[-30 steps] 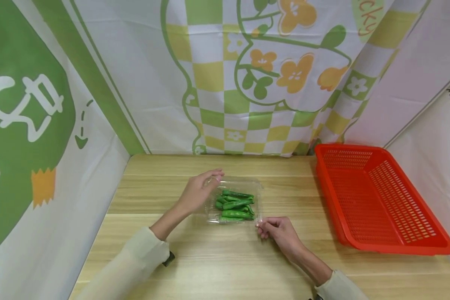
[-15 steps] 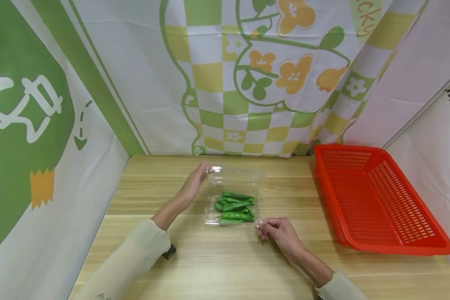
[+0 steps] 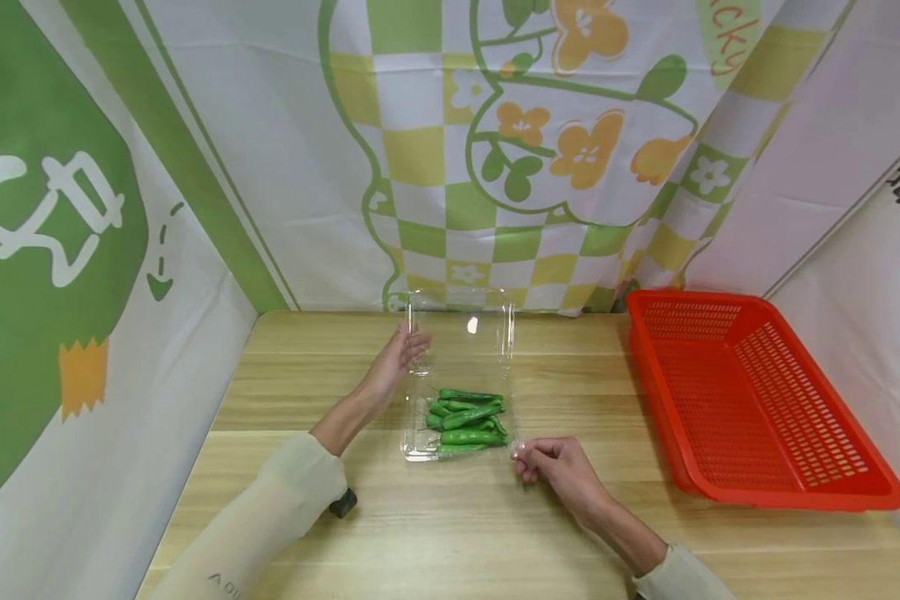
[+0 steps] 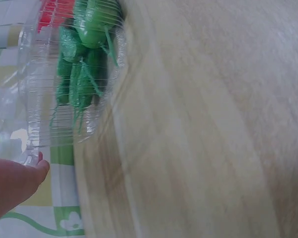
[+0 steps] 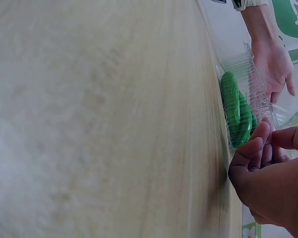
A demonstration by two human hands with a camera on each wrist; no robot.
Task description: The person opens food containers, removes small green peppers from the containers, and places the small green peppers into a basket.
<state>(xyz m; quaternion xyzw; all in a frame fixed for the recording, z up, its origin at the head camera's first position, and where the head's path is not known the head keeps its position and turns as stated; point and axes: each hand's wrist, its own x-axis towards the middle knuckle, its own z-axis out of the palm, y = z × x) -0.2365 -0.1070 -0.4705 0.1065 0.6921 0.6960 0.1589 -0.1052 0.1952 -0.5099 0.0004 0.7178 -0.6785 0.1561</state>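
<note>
A clear plastic clamshell box (image 3: 412,455) lies on the wooden table with its lid (image 3: 457,337) raised at the far side. Several green chili peppers (image 3: 468,418) are heaped inside the box. My left hand (image 3: 387,367) is at the lid's left edge, its fingers showing through the clear plastic; the right wrist view shows this left hand (image 5: 270,62) with fingers extended. With thumb and fingers my right hand (image 3: 562,473) pinches the box's near right corner. In the left wrist view, the thumb of the left hand (image 4: 12,186) is close to the lid.
A red perforated plastic basket (image 3: 750,400) stands on the right of the table (image 3: 450,533). Behind the table hangs a patterned curtain (image 3: 480,200), and white printed sheets border the left and right sides.
The lid has swung up and back from over the peppers, with my left hand moving along its left edge. My right hand has kept its pinch on the corner.
</note>
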